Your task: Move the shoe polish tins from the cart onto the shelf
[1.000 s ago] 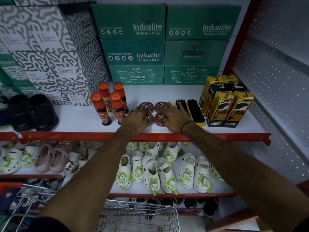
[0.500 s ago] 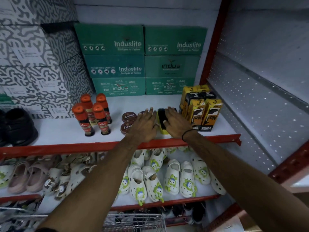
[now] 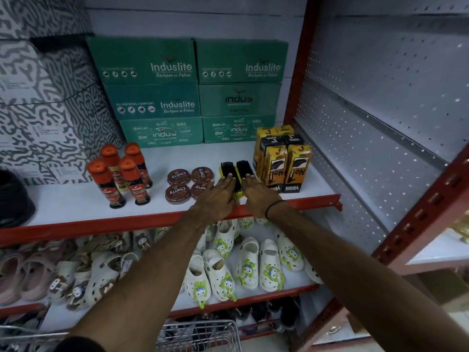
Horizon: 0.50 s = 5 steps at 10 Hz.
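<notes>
Two hands: both flat, palms down, fingers spread, gripping nothing.
Cart (image 3: 203, 334): wire rim nearest, below the forearms.
Left hand (image 3: 215, 199): fingertips on a brush (image 3: 228, 171), edge touching the near-right tin.
Right hand (image 3: 258, 196): fingertips on the second brush (image 3: 245, 167).
Tins (image 3: 189, 185): four on the shelf (image 3: 76, 207), just left of the left fingers.
Bottles (image 3: 121, 174): farther left.
Green boxes (image 3: 193, 90): beyond the fingertips.

"Induslite" green boxes (image 3: 144, 62), "Cherry" tins (image 3: 179, 177), "Kiwi" bottles (image 3: 106, 184)

Glossy brown metal tins (image 3: 186, 184) gleam on the smooth white shelf (image 3: 68, 201). Bristly black brushes (image 3: 237, 171) sit before matt green cardboard boxes (image 3: 152, 82); wire cart (image 3: 203, 336) below shines.
</notes>
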{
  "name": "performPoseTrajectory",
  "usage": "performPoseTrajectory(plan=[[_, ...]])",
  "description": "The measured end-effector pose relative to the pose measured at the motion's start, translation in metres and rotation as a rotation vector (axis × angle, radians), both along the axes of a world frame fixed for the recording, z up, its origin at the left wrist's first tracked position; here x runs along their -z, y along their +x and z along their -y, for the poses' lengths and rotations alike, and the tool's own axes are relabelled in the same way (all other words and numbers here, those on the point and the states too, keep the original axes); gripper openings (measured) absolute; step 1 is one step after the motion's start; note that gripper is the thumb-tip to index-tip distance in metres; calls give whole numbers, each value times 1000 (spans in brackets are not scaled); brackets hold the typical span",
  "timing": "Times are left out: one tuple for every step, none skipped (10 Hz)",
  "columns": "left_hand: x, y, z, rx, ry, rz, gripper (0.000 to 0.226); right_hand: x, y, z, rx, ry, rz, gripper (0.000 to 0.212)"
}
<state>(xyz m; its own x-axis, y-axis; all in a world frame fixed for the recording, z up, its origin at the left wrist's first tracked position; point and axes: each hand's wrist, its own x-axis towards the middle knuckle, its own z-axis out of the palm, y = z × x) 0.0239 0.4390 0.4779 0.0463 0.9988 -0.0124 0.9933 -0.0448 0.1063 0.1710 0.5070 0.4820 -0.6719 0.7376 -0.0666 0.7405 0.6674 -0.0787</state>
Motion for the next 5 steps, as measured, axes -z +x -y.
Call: performPoseTrajectory(plan=[[-1,2,-2,-2,-4,19,70,-1,0,-2,-1,3,-3,73],[-2,2,-3,-12,-15,42,70,-3,-2,-2,7,-11,0,76],[-2,2,-4,-18,-11,59,70,-4,-2,-1,8,-26,-7,76],[3,2,-6,-11,12,69,70,-5,-4,-1,7,-26,-25,74],[1,-1,-5,-12,16,84,70,-9,-6,-1,9,-45,-32,71]])
